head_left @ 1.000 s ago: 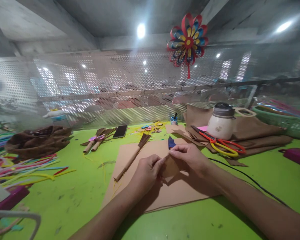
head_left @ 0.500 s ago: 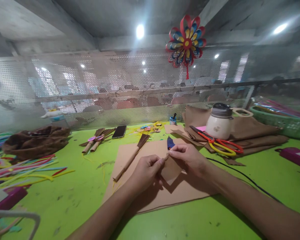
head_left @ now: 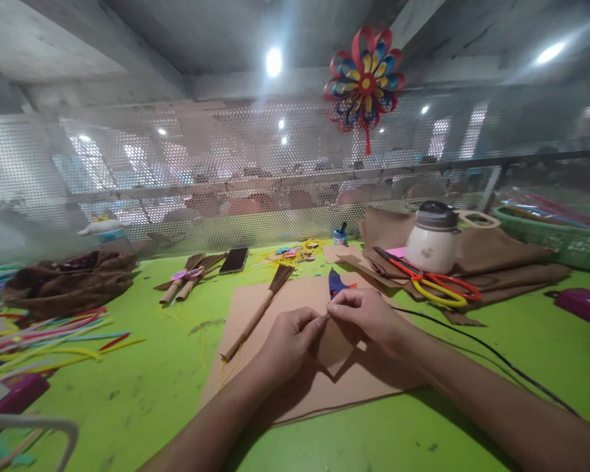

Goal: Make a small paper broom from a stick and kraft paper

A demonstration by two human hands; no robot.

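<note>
A small piece of brown paper [head_left: 335, 346] is pinched at its upper edge between both hands. My left hand [head_left: 291, 337] grips its left side with thumb and fingers. On the other side my right hand [head_left: 368, 321] holds the edge, fingertips close to the left thumb. Beneath them lies a brown cardboard sheet [head_left: 240, 387]. A blue glue gun [head_left: 334, 282] rests just beyond the right hand, partly hidden by it. Left of the hands, a rolled paper stick with a fringed end [head_left: 255, 318] lies slanted on the cardboard.
Two small fringed bundles [head_left: 187, 278] and a phone [head_left: 235, 260] lie back left. Colourful pipe cleaners [head_left: 54, 341] and a brown cloth bag [head_left: 69, 282] sit left. Scissors [head_left: 437, 288], a cream bottle [head_left: 430, 242], brown paper [head_left: 511, 252] and a cable [head_left: 486, 347] lie right.
Both hands keep the paper pinched, and their fingertips have shifted slightly along its edge. More of the glue gun, with an orange part, shows behind the right hand.
</note>
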